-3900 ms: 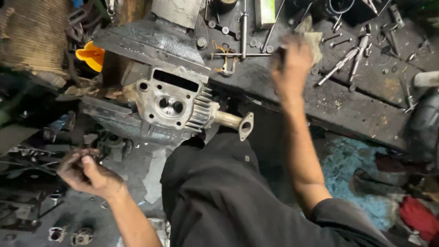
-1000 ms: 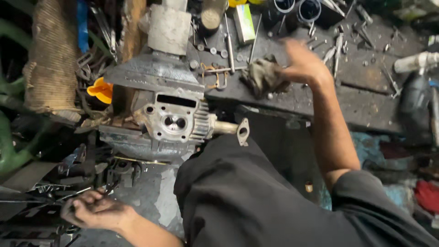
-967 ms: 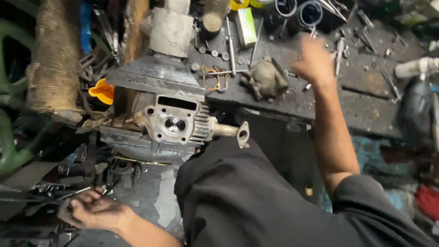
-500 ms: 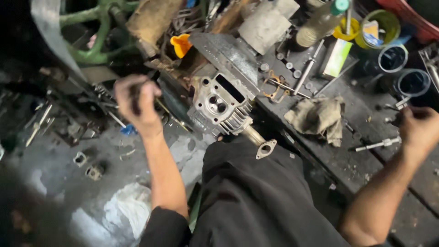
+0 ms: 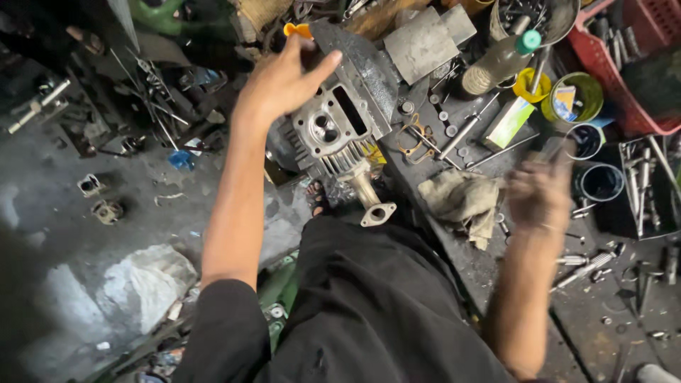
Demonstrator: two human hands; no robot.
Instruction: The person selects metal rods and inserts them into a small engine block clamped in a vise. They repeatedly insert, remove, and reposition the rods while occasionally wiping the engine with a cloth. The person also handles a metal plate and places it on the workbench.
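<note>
The engine block (image 5: 333, 131) sits at the near-left edge of the cluttered workbench (image 5: 496, 284), finned cylinder head toward me, its exhaust stub with a flat flange (image 5: 376, 213) sticking out over the bench edge toward my lap.

Judgement on handling: cast metal, so heavy and fully rigid; it will not flex or give. Surfaces look oily and grimed, so likely slick. The cooling fins are thin and the edges probably sharp; not a place for fingertips. The exhaust stub is a narrow lever and a poor lifting point. Best purchase seems to be the broad flanks of the casting, or the flat top plate, with palm contact rather than pinch.

My left hand (image 5: 284, 81) is up over the left shoulder of the block, arm stretched nearly straight forward from the black sleeve. Fingers are spread, thumb pointing right toward the head face. Grip is released; nothing held. Whether the palm rests on the metal or hangs just above it I cannot tell.

My right hand (image 5: 539, 195) is over the bench, well right of the block, forearm rising from lower right. It is motion-blurred. Fingers appear curled, but whether they close on anything I cannot tell.

Nearby small items: a crumpled grey rag (image 5: 461, 202) just left of the right hand, a thin gasket (image 5: 418, 138) beside the block, scattered bolts and rods (image 5: 461, 131).
</note>
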